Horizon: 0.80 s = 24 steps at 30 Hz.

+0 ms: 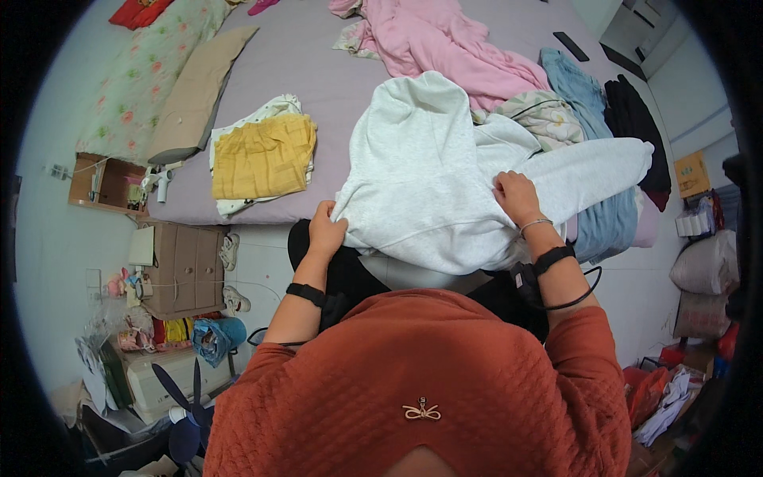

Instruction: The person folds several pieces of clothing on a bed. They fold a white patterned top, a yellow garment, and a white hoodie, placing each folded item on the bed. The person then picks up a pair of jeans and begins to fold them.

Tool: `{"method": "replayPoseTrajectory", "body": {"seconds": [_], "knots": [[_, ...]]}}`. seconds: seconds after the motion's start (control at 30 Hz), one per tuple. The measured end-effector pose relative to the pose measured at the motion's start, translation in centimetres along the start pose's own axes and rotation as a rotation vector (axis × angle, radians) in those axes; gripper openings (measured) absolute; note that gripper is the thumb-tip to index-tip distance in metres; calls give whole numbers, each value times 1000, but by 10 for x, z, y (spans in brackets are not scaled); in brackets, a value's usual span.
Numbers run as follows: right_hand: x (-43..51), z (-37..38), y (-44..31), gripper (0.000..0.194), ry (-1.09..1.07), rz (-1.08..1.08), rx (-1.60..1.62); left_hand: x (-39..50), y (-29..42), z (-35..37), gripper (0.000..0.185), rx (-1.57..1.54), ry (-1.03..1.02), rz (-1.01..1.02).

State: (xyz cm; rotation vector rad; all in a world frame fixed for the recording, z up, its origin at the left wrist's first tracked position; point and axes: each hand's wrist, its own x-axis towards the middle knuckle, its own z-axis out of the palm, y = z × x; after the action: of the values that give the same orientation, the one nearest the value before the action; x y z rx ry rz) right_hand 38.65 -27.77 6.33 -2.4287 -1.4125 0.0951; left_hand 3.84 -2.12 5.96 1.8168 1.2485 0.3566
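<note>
A light grey hooded sweatshirt (417,197) lies across the near edge of the bed, its hood pointing away from me and one sleeve stretched out to the right. My left hand (327,231) pinches the garment's left edge between thumb and fingers. On its right side, near the base of the outstretched sleeve, my right hand (517,195) has curled fingers gripping the fabric. Part of the lower edge hangs above my lap. Folded yellow cloth (262,158) rests on a white patterned garment to the left.
Beyond the sweatshirt is a pink garment (429,47). Blue jeans (605,223) and black clothing (635,134) lie at the right. A tan pillow (194,101) is on the bed's left side. A brown bedside cabinet (185,268) stands at the left, with shoes beside it.
</note>
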Motion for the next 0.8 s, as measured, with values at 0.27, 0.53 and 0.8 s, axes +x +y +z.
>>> {"method": "replayPoseTrajectory", "body": {"seconds": [0.27,0.53,0.8], "knots": [[-2,-63,9,17,224,128,216,-2,6,-14,26,417,55,69],[-7,-35,-5,21,223,-57,344,-7,0,-11,30,456,6,61],[9,-20,-10,14,181,82,314,1,22,-21,35,-141,-36,-43]]}}
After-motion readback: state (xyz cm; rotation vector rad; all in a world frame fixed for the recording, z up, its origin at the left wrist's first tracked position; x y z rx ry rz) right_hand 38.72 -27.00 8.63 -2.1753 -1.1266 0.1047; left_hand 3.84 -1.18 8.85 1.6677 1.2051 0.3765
